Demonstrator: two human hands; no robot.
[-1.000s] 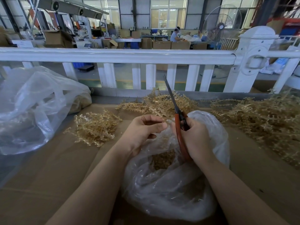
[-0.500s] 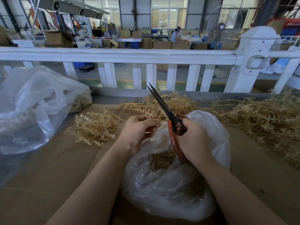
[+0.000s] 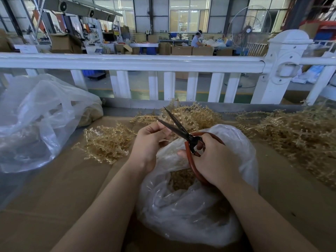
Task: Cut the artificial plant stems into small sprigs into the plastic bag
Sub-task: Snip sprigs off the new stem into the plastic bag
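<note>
My right hand (image 3: 212,160) grips red-handled scissors (image 3: 189,139) over a clear plastic bag (image 3: 196,206). The dark blades are spread apart and point up and left toward my left hand (image 3: 149,140). That hand has its fingers curled just above the bag's mouth, right at the blades; what it pinches is too small to make out. Cut beige sprigs (image 3: 181,179) lie inside the bag. Piles of beige artificial stems sit at the left (image 3: 107,142), behind the bag (image 3: 190,115) and at the right (image 3: 294,135).
A large clear bag (image 3: 36,120) with beige pieces lies at the far left. Brown cardboard (image 3: 54,197) covers the work surface. A white railing (image 3: 134,62) runs along the far edge, with a factory floor and a person working beyond it.
The scissors have tilted from nearly upright down to the left, and their blades have spread apart next to my left hand. My left hand stays curled at the bag's mouth.
</note>
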